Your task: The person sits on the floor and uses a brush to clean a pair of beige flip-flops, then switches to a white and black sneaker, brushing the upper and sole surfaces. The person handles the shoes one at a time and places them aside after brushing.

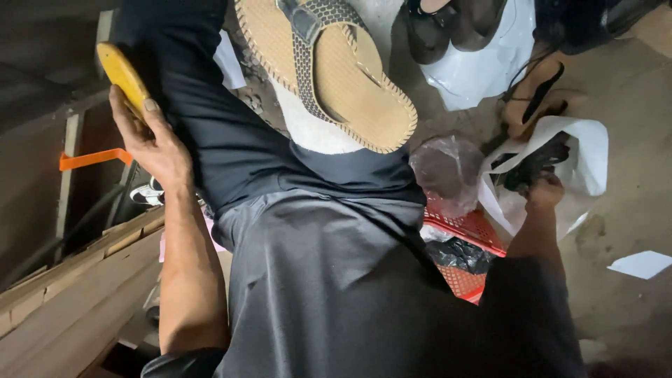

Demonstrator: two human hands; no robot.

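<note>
My left hand (150,136) holds a flat yellow object (122,73) raised at the upper left, beside my dark-clothed knee. My right hand (544,190) reaches down to the right and grips the edge of a white plastic bag (584,150) with dark straps inside it. A tan woven flip-flop sandal with a black patterned strap (329,70) rests on a white block (308,126) over my lap. My dark trousers and shirt fill the centre of the view.
A red plastic basket (469,231) with black and clear plastic bags sits by my right leg. Dark sandals on white plastic (476,63) lie at the top. Wooden planks (70,287) and an orange strap (91,159) are at left. A white paper scrap (640,264) lies on the concrete floor.
</note>
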